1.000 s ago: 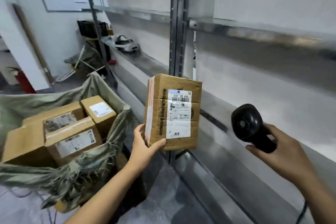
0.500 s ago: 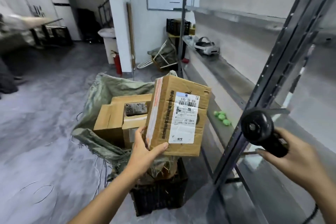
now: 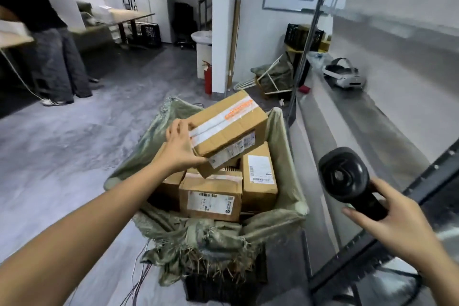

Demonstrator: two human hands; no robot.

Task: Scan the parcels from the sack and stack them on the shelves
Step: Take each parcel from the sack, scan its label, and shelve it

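Observation:
My left hand grips a brown cardboard parcel by its left end, tilted, taped side up, just above the open green woven sack. Several more labelled parcels lie in the sack, which sits on a black crate. My right hand holds a black handheld scanner to the right of the sack, its head pointing towards me. The grey metal shelves run along the right side.
A white headset lies on the shelf further back. A dark shelf upright stands beside the sack. Another person stands at a table at the far left. A red fire extinguisher and folded sacks lie near the pillar. Cables trail on the floor.
The view has swung left, from the shelf to the sack. My left hand has turned the parcel from label-facing-me to taped side up, over the sack. The scanner stays in my right hand.

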